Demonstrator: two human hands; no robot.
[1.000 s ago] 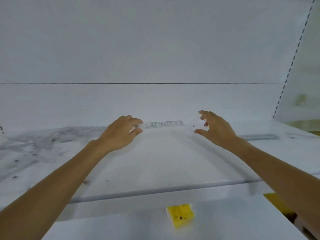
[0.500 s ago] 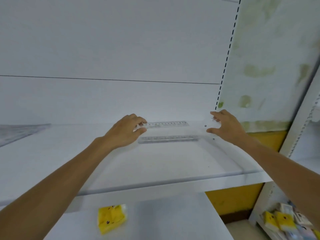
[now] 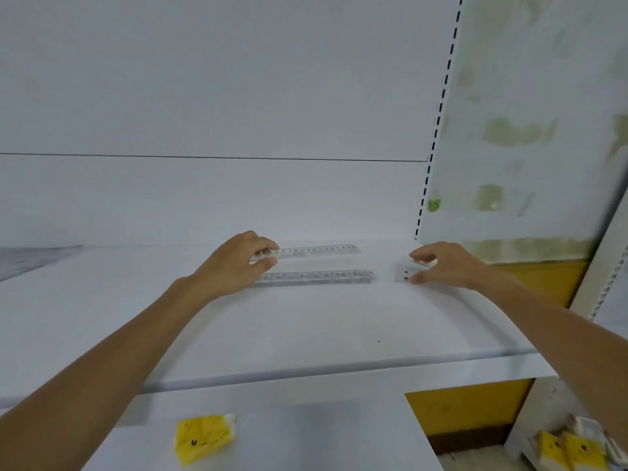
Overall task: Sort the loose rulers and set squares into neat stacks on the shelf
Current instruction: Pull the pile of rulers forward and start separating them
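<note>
Head view: our left hand [image 3: 234,266] pinches the clear plastic ruler [image 3: 316,250] by its left end, near the back edge of the shelf [image 3: 306,334]. A second ruler [image 3: 319,277] lies just before those fingers. Our right hand [image 3: 448,266] still pinches a small clear piece [image 3: 407,271] by the right edge, with open shelf nearer us.

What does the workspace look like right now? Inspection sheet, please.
Surface: white shelf, one dark speck.
Job's things: clear ruler held at its left end; second ruler lying flat in front of it; small clear piece, kind unclear.
Clutter: yellow packet on the lower shelf; more packets lower right.
Grippers: left hand pinches the clear ruler; right hand pinches the small clear piece.
Cables: nothing seen.
Surroundings: white back panel, slotted upright, stained wall.
</note>
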